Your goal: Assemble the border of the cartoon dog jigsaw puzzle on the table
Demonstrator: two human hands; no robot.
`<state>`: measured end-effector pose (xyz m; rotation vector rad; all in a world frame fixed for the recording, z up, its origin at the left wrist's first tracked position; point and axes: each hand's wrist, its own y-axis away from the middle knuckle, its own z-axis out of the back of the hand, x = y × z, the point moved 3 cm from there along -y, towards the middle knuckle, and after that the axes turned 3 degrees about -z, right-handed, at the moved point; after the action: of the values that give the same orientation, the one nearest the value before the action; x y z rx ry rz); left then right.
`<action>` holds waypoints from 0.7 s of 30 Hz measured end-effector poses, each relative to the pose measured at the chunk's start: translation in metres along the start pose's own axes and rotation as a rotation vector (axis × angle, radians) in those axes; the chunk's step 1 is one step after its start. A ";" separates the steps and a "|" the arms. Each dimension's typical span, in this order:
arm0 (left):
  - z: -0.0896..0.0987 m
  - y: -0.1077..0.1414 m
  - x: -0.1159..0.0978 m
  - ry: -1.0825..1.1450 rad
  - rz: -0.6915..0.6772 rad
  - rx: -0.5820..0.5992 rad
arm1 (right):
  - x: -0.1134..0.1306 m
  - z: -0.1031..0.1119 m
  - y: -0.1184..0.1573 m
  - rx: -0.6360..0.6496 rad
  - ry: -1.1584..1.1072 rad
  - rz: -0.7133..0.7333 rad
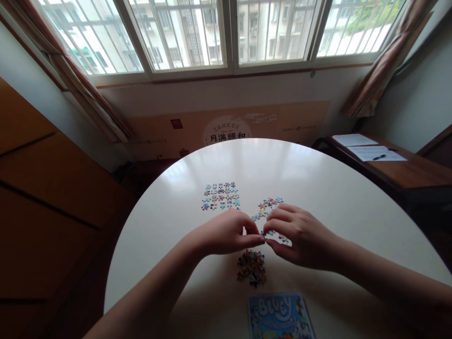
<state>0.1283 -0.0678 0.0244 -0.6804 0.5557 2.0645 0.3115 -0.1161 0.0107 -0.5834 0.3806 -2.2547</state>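
Blue Bluey print (278,316) nearest; piled puzzle pieces (252,268) beyond, multicoloured, knobbed

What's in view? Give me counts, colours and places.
Table: 1, white, centre
Rowed puzzle pieces: many, multicoloured, table, left of centre
Loose puzzle pieces: many, multicoloured, mid-table
Puzzle pile: 1, multicoloured, nearer side
Bluey item: 1, mostly blue, table's near side
Window: 1, pale-framed, back wall
Buildings: several, pale, outside
Curtains: 2, pinkish-brown, flanking window
Printed panel: 1, tan, below window
Side desk: 1, brown, right
Papers: 2+, white, side desk
Pen: 1+, dark, on papers
Wood panels: several, orange, left
Left hand: 1, bare, above table
Right hand: 1, bare, fingertips near left's
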 end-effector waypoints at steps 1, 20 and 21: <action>-0.002 -0.001 -0.001 0.009 0.014 0.003 | 0.001 0.000 0.000 -0.011 0.003 0.001; 0.045 0.041 0.039 -0.366 0.469 0.157 | -0.007 0.013 0.002 -0.088 0.009 -0.005; 0.045 0.041 0.039 -0.374 0.479 0.145 | -0.006 0.014 0.002 -0.091 0.009 -0.004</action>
<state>0.0638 -0.0388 0.0386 -0.0640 0.6875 2.4835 0.3236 -0.1139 0.0196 -0.6208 0.4887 -2.2533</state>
